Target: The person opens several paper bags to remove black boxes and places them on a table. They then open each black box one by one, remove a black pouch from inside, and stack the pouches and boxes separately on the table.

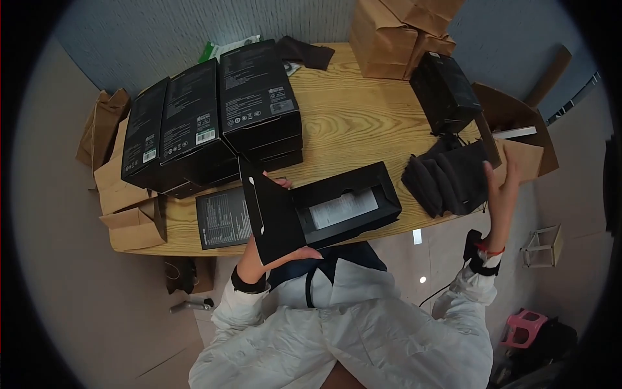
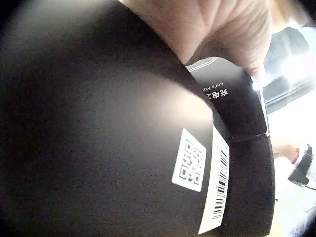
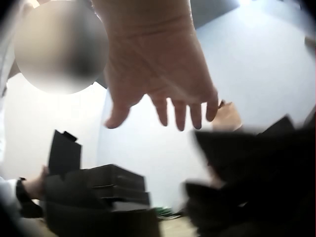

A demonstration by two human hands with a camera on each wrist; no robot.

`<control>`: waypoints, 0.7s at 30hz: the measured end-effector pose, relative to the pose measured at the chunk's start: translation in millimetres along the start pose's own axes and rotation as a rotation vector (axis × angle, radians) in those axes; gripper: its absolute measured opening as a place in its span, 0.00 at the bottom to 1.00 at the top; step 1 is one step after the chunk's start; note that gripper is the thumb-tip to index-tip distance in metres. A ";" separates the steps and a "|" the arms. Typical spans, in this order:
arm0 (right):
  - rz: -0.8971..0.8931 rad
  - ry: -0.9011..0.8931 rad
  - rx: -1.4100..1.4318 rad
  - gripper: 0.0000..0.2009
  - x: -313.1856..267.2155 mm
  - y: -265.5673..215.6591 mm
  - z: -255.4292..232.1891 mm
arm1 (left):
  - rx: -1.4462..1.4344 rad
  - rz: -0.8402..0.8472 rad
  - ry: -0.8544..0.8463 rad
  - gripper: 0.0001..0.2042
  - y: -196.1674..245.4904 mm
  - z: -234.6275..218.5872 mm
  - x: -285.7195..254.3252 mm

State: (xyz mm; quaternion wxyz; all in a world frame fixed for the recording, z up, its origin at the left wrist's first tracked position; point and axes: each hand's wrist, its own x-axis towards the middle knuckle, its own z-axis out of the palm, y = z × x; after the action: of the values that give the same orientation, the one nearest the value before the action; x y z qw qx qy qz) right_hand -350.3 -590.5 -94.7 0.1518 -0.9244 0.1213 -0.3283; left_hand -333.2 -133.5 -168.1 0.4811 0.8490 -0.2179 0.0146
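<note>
A black cardboard box (image 1: 387, 194) lies open at the table's front edge, its lid (image 1: 278, 227) folded back to the left. A white printed slip (image 1: 343, 209) is inside it. My left hand (image 1: 285, 259) grips the lid end from underneath, thumb on the near side and fingertips at the far side. In the left wrist view, a QR label (image 2: 189, 160) and a barcode sticker (image 2: 216, 182) show on the box. Fingers spread, my right hand (image 1: 502, 188) is raised just right of a pile of dark grey cloth pouches (image 1: 447, 178), holding nothing.
Stacked black boxes (image 1: 259, 84) stand at the left, with a flat printed black panel (image 1: 223, 219) before them. Brown paper bags (image 1: 385, 42) stand at the back. Another black box (image 1: 444, 91) is at the right, beside an open carton (image 1: 521, 155). A pink stool (image 1: 523, 327) is on the floor.
</note>
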 end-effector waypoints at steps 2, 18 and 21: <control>-0.264 -0.283 0.331 0.41 -16.2 -65.9 3.1 | -0.012 -0.029 -0.026 0.37 1.6 -0.7 1.3; -0.297 -0.563 0.786 0.31 -61.0 -139.5 89.5 | 0.139 0.123 -0.035 0.56 37.5 2.6 27.7; -0.053 -0.551 1.078 0.39 -65.1 -128.1 91.2 | 0.267 0.115 -0.076 0.52 38.7 4.8 30.1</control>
State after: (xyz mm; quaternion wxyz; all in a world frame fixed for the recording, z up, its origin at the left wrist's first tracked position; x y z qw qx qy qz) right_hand -324.7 -432.7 -153.0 0.6163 -0.7710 -0.1291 -0.0955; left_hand -321.7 -165.3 -132.3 0.3537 0.8915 -0.2803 0.0388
